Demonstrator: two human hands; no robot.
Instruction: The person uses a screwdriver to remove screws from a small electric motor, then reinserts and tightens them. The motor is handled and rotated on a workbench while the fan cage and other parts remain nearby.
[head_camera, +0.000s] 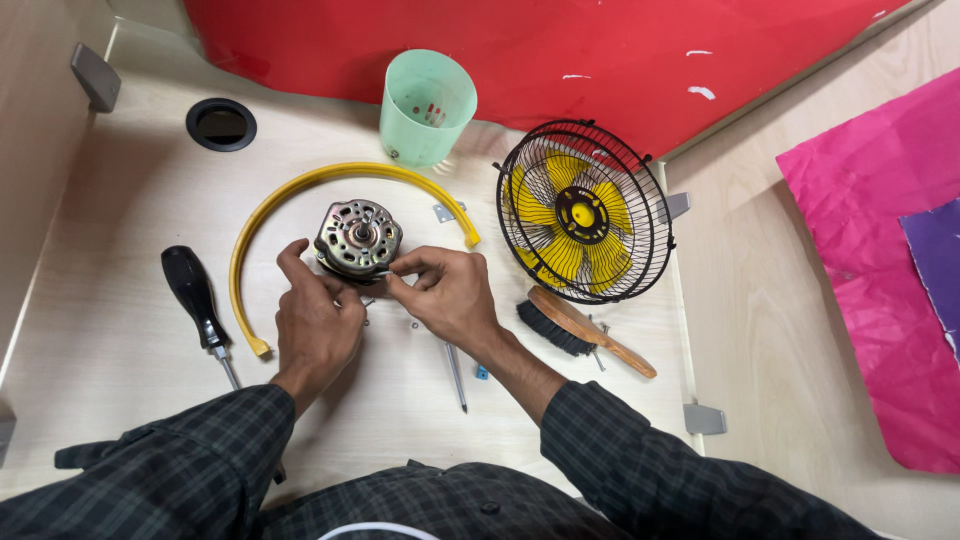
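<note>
Head view: the fan motor (358, 238) sits on the bench (120, 330), inside the curve of the yellow arc-shaped strip (300, 190). Your left hand (315, 325) is curled against the motor's lower left edge, fingers closed on its housing. Your right hand (450, 295) pinches at the motor's lower right rim; whether a small part sits between those fingertips cannot be told.

Hazards, as judged from this position:
- Small fasteners (414, 324) lie loose on the bench just below your hands. A sweep of either wrist can scatter them.
- The thin screwdriver (455, 375) lies under your right forearm and can roll if nudged.
- The motor is held only at its lower edge. Uneven pressure may tip it.
- The caged fan (583, 212) stands close to your right elbow's path.
</note>
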